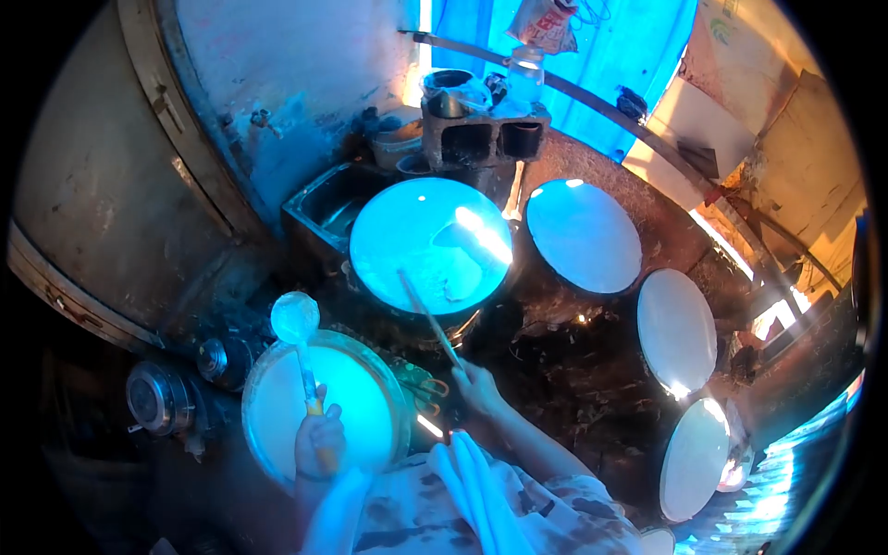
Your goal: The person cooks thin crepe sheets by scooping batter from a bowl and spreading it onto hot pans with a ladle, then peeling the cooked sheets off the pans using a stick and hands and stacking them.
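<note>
**Holding ladle and stick over the batter**

Gripping the ladle (pixel 298 326) in my left hand (pixel 319 442), fingers clenched on its handle above the batter bowl (pixel 268 407); my right hand (pixel 478 387) grasps a thin stick (pixel 427 316) reaching onto the steaming pan (pixel 430 242); I judge the sheet is being lifted; next calls for a slow, level peel.

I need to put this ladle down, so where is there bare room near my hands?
Bare dark surface lies right of the right hand, between the big steaming pan and the round lids along the right edge. The left is crowded: the batter bowl under the left hand and ladle, plus metal canisters.
</note>
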